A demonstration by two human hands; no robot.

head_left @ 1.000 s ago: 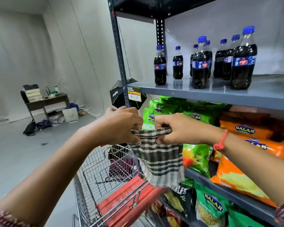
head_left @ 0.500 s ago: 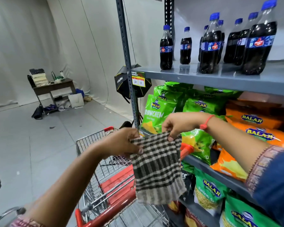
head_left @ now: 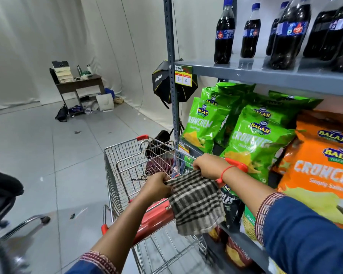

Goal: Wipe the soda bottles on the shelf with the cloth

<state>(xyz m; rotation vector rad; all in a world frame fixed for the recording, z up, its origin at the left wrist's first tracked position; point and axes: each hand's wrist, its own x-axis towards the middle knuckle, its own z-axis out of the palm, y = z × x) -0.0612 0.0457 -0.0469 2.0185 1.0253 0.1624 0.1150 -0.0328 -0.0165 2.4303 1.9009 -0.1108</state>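
While my left hand (head_left: 156, 186) pinches one top corner of the cloth (head_left: 196, 204), my right hand (head_left: 208, 167) grips the other. It hangs over the cart (head_left: 123, 167), well below the soda bottles (head_left: 225, 32) on the shelf (head_left: 265, 75).

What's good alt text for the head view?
Both hands, left hand and right hand, hold a checked cloth by its top edge over a shopping cart. Cola bottles stand on the grey shelf above, untouched; snack bags fill the shelf below.
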